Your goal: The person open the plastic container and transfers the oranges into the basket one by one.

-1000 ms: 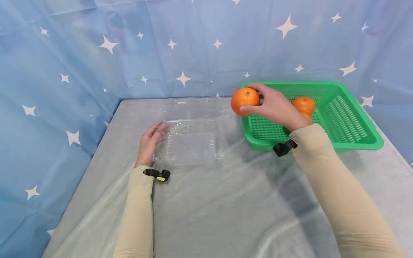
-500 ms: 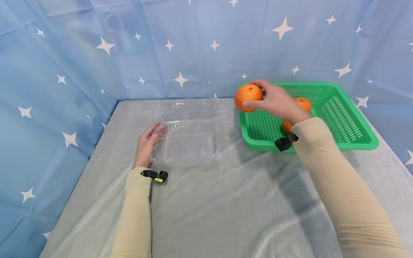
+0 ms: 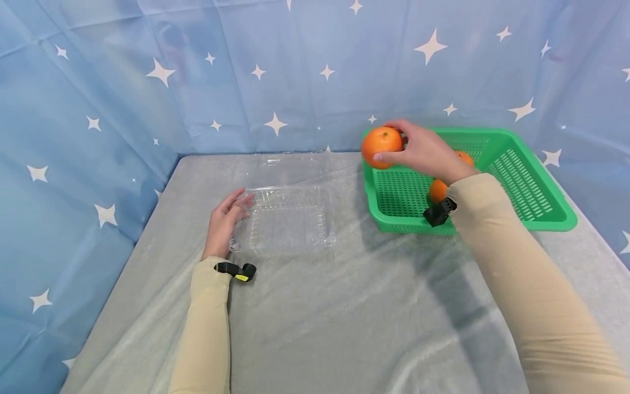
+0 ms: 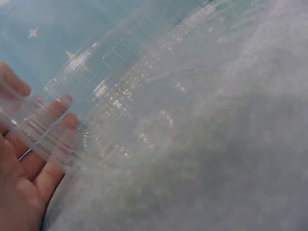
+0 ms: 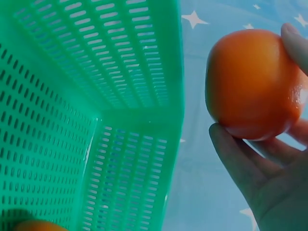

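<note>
In the head view my right hand [image 3: 425,150] holds an orange [image 3: 381,146] between thumb and fingers, raised over the near-left corner area of a green basket [image 3: 394,221]. The right wrist view shows the same orange [image 5: 255,84] outside the basket's rim, gripped from the sides. My left hand [image 3: 223,224] lies at the left side of a clear plastic clamshell box [image 3: 287,219], its fingers loosely extended at the wall. In the left wrist view, the left fingers [image 4: 53,139] show through the clear plastic. The box's lid [image 3: 287,167] is folded back behind it.
Two more oranges lie in the basket, one orange [image 3: 438,191] partly behind my right wrist and another [image 3: 465,158] mostly hidden. Grey cloth [image 3: 334,317] covers the table. A blue star-printed curtain [image 3: 315,71] hangs right behind and along the left side.
My right hand, with the orange, has shifted slightly right and back over the basket, and an orange beneath the wrist shows more. My left hand stays by the box.
</note>
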`<state>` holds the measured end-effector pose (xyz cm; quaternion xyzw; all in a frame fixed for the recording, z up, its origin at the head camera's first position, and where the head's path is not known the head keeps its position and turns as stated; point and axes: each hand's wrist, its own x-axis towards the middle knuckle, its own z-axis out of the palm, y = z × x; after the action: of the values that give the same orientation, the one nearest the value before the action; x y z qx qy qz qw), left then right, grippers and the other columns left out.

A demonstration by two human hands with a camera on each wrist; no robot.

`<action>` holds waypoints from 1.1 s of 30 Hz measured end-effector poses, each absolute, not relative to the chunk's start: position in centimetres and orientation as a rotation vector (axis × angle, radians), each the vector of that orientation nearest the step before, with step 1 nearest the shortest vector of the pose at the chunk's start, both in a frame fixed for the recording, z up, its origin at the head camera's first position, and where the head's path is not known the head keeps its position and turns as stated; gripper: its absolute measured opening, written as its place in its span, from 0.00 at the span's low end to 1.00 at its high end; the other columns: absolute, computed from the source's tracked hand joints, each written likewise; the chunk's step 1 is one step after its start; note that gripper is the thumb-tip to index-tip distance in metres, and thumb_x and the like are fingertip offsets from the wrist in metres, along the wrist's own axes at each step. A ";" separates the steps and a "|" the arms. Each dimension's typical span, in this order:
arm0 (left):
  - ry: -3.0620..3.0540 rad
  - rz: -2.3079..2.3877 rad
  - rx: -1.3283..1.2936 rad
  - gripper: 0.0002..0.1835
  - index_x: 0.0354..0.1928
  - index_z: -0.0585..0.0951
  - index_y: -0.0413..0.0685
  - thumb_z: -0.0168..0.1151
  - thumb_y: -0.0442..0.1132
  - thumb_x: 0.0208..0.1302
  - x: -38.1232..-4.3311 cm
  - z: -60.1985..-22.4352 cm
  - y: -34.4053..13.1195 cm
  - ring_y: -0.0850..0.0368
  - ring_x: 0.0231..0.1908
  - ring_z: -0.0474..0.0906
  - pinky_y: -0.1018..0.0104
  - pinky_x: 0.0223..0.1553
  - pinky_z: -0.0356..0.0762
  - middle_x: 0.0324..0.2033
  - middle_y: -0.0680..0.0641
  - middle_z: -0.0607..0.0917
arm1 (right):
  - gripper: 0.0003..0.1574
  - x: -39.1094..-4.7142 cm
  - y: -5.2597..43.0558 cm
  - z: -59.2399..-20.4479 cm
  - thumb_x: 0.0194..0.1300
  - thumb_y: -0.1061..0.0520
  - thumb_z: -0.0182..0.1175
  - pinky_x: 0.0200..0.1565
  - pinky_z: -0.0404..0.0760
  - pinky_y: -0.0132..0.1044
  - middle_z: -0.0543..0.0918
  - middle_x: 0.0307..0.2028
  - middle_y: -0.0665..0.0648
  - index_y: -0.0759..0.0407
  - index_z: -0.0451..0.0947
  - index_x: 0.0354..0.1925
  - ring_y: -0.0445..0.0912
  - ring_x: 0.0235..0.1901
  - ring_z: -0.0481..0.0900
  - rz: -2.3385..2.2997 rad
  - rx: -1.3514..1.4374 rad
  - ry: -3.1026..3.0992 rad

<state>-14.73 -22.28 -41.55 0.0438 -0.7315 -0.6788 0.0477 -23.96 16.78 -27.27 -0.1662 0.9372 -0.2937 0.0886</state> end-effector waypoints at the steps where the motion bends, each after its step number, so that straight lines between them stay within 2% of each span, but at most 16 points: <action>1: -2.229 -2.070 0.131 0.24 0.62 0.65 0.57 0.44 0.35 0.63 -14.7 -41.5 -22.3 0.53 0.54 0.69 0.52 0.54 0.64 0.54 0.46 0.74 | 0.54 -24.1 16.9 -27.3 0.46 0.29 0.58 0.42 0.69 0.48 0.69 0.53 0.55 0.45 0.52 0.66 0.52 0.46 0.69 -0.874 -0.501 2.789; 6: -2.233 -2.061 0.128 0.24 0.63 0.64 0.55 0.43 0.35 0.64 -14.6 -41.6 -22.4 0.53 0.54 0.69 0.53 0.53 0.64 0.54 0.46 0.74 | 0.54 -24.5 17.2 -27.5 0.46 0.32 0.60 0.43 0.69 0.48 0.68 0.53 0.54 0.47 0.52 0.66 0.51 0.46 0.68 -0.870 -0.524 2.771; 13: -2.229 -2.070 0.133 0.24 0.62 0.65 0.56 0.45 0.36 0.64 -14.6 -42.0 -22.5 0.54 0.54 0.69 0.53 0.53 0.64 0.54 0.47 0.75 | 0.54 -25.4 17.5 -27.9 0.46 0.34 0.62 0.44 0.69 0.49 0.65 0.56 0.54 0.50 0.53 0.66 0.51 0.47 0.67 -0.794 -0.583 2.751; 20: -2.244 -2.059 0.150 0.25 0.64 0.63 0.51 0.45 0.36 0.64 -14.6 -42.1 -22.5 0.55 0.54 0.69 0.53 0.54 0.64 0.54 0.48 0.75 | 0.54 -26.0 17.6 -28.2 0.46 0.33 0.62 0.44 0.68 0.49 0.62 0.58 0.54 0.49 0.54 0.66 0.51 0.50 0.64 -0.756 -0.577 2.739; 29: -2.235 -2.072 0.155 0.25 0.64 0.63 0.51 0.46 0.36 0.63 -14.7 -41.8 -22.4 0.56 0.54 0.69 0.53 0.54 0.64 0.54 0.48 0.75 | 0.53 -26.9 17.8 -28.3 0.46 0.35 0.63 0.43 0.69 0.47 0.63 0.56 0.53 0.48 0.54 0.65 0.50 0.47 0.67 -0.839 -0.559 2.699; 33: -2.238 -2.068 0.165 0.25 0.63 0.64 0.55 0.46 0.36 0.63 -14.7 -41.7 -22.4 0.56 0.54 0.69 0.53 0.54 0.63 0.54 0.48 0.75 | 0.51 -27.3 17.8 -28.6 0.47 0.36 0.63 0.44 0.68 0.47 0.65 0.54 0.53 0.47 0.54 0.64 0.50 0.46 0.67 -0.870 -0.558 2.673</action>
<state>-14.67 -22.36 -41.75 0.0540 -0.7327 -0.6769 0.0450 -27.26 17.84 -28.55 -0.1927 0.9238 -0.3007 0.1377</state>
